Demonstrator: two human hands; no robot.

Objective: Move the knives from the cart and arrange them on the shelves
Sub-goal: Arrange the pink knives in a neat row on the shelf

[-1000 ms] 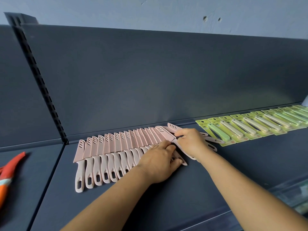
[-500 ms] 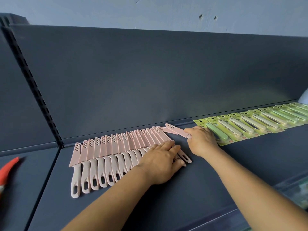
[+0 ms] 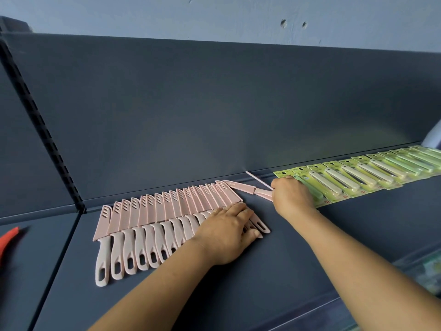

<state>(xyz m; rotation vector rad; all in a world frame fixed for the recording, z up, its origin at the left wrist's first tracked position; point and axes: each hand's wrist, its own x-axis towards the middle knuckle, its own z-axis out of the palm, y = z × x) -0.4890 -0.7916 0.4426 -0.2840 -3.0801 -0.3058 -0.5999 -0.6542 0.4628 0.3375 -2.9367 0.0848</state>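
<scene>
A fanned, overlapping row of pink sheathed knives is laid on the dark shelf, sheaths toward the back panel. The right end of the row is pressed flat by the left hand, its fingers straight. Two more pink knives are gripped by the curled right hand just right of the row, one pointing left, one tilted toward the far left. Green carded knives are lined up to the right. An orange object is seen at far left.
</scene>
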